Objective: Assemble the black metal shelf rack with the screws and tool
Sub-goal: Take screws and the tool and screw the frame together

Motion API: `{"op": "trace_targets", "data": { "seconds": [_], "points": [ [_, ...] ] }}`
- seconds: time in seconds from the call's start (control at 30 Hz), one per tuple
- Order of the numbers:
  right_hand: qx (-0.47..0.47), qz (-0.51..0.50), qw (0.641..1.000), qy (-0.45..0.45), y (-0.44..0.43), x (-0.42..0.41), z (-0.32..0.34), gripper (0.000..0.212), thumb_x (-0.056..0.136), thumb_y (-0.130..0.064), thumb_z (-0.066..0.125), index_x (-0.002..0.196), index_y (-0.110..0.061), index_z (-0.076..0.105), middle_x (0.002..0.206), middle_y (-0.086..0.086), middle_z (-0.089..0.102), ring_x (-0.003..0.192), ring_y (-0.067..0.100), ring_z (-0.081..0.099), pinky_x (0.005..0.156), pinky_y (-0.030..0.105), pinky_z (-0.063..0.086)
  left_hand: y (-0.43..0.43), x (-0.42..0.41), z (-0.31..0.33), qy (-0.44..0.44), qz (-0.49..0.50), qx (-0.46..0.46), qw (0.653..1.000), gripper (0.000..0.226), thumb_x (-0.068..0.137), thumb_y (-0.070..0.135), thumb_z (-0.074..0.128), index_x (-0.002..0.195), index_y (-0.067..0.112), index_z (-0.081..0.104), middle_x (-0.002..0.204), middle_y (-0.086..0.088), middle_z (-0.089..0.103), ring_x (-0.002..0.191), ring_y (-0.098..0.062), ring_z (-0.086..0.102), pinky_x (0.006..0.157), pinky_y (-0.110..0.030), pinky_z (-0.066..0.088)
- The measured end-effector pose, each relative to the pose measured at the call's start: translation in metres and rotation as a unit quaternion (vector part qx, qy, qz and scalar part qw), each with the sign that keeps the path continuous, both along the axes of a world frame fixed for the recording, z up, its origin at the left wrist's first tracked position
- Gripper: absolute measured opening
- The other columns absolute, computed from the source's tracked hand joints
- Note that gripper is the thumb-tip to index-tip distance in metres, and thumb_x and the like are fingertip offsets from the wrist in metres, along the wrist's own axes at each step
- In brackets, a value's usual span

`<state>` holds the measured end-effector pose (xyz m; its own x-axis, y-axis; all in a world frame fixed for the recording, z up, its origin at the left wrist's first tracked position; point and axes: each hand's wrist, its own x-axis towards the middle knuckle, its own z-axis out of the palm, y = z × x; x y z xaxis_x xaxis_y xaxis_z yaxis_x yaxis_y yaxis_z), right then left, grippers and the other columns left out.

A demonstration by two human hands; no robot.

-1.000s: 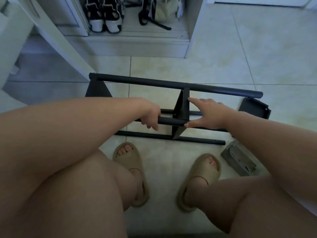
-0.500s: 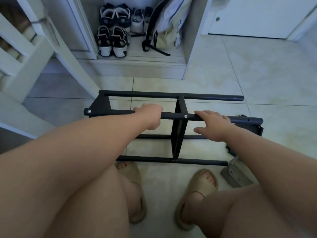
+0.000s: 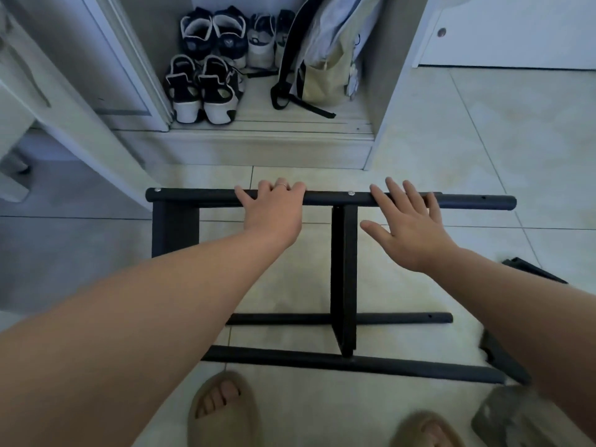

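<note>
- On the floor (image 3: pixel 483 140), the shelf rack (image 3: pixel 343 279) is standing on edge, the left hand (image 3: pixel 274 214) curling its fingers over the top tube (image 3: pixel 477 201).
- The right hand (image 3: pixel 411 232) is lying flat with its fingers spread; the unbraced right end is risking a twist or tip.

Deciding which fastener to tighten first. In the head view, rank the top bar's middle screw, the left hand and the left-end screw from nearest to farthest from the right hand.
1. Middle screw: on the top bar, just left of the right hand.
2. Left hand: gripping the bar farther left.
3. Left-end screw: at the bar's far left end.
</note>
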<state>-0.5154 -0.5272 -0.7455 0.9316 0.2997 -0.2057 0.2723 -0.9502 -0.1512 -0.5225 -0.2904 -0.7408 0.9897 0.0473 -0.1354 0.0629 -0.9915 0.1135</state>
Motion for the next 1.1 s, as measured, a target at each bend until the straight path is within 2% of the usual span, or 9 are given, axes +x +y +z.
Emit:
{"op": "trace_targets", "data": {
  "seconds": [0.27,0.4,0.6,0.67,0.73,0.8,0.87,1.03,1.1],
  "points": [
    [-0.003,0.018,0.999,0.047,0.012,0.077,-0.099,0.096,0.077,-0.084,-0.003,0.161,-0.039,-0.003,0.171,-0.007,-0.009,0.156,0.021,-0.015,0.126,0.049,-0.009,0.012,0.074,-0.089,0.074,0.021,-0.008,0.997,0.034,0.093,0.003,0.046,0.121,0.022,0.049,0.119,-0.005,0.047,0.121,-0.033,0.039,0.106,-0.079,0.014],
    [0.011,0.011,0.999,0.032,0.015,0.082,-0.112,0.095,0.078,-0.083,0.0,0.162,-0.038,-0.003,0.171,-0.005,-0.009,0.156,0.023,-0.016,0.124,0.05,-0.011,0.015,0.076,-0.102,0.029,0.026,-0.037,0.999,0.037,0.095,0.008,0.05,0.128,0.024,0.049,0.13,-0.004,0.046,0.129,-0.032,0.036,0.109,-0.078,0.008],
    [0.056,0.008,0.996,0.073,0.008,0.037,-0.069,0.091,0.08,-0.081,0.006,0.161,-0.04,0.006,0.171,-0.009,-0.002,0.157,0.017,-0.011,0.125,0.045,-0.005,-0.002,0.025,-0.088,-0.083,0.0,-0.108,0.991,0.045,0.097,0.025,0.052,0.141,0.025,0.043,0.149,0.0,0.036,0.136,-0.028,0.03,0.111,-0.048,0.028],
    [0.069,0.011,0.993,0.092,0.003,0.007,-0.052,0.091,0.08,-0.08,0.008,0.162,-0.039,0.008,0.171,-0.01,0.002,0.157,0.015,-0.007,0.125,0.044,-0.002,-0.015,-0.002,-0.083,-0.033,-0.001,-0.16,0.986,0.045,0.098,0.031,0.052,0.142,0.024,0.042,0.148,-0.001,0.039,0.133,-0.027,0.036,0.106,-0.044,0.035],
    [0.082,0.01,0.99,0.117,-0.003,-0.024,-0.037,0.089,0.082,-0.078,0.012,0.162,-0.038,0.011,0.17,-0.01,0.01,0.157,0.014,0.0,0.125,0.042,0.004,-0.028,-0.027,-0.079,0.085,0.023,-0.218,0.972,0.049,0.1,0.039,0.051,0.144,0.02,0.042,0.147,-0.004,0.043,0.132,-0.027,0.044,0.106,-0.042,0.04],
    [0.087,0.013,0.986,0.143,-0.01,-0.053,-0.028,0.083,0.088,-0.074,0.019,0.161,-0.036,0.017,0.167,-0.008,0.022,0.155,0.015,0.012,0.123,0.041,0.012,-0.038,-0.047,-0.076,0.211,0.053,-0.276,0.936,0.055,0.1,0.047,0.049,0.145,0.015,0.044,0.146,-0.006,0.049,0.131,-0.026,0.049,0.107,-0.039,0.041],
    [0.079,0.016,0.983,0.164,-0.018,-0.079,-0.025,0.07,0.097,-0.066,0.032,0.159,-0.034,0.026,0.163,-0.006,0.033,0.151,0.017,0.024,0.121,0.04,0.02,-0.048,-0.065,-0.074,0.285,0.064,-0.308,0.906,0.057,0.1,0.052,0.046,0.142,0.013,0.05,0.14,-0.007,0.056,0.126,-0.027,0.054,0.106,-0.039,0.043],
    [0.005,0.045,0.981,0.187,-0.033,-0.116,-0.036,0.059,0.102,-0.056,0.045,0.154,-0.031,0.036,0.153,-0.005,0.046,0.14,0.019,0.041,0.113,0.037,0.029,-0.067,-0.083,-0.075,0.321,0.068,-0.357,0.875,0.047,0.1,0.045,0.049,0.113,0.003,0.067,0.111,-0.013,0.072,0.103,-0.032,0.069,0.097,-0.044,0.052],
    [-0.015,0.058,0.979,0.195,-0.035,-0.12,-0.044,0.056,0.101,-0.056,0.047,0.151,-0.031,0.04,0.147,-0.006,0.052,0.133,0.02,0.048,0.108,0.036,0.031,-0.07,-0.081,-0.077,0.327,0.087,-0.371,0.865,0.044,0.1,0.039,0.052,0.111,-0.001,0.066,0.11,-0.017,0.072,0.1,-0.034,0.07,0.096,-0.044,0.053]
  ]
}}
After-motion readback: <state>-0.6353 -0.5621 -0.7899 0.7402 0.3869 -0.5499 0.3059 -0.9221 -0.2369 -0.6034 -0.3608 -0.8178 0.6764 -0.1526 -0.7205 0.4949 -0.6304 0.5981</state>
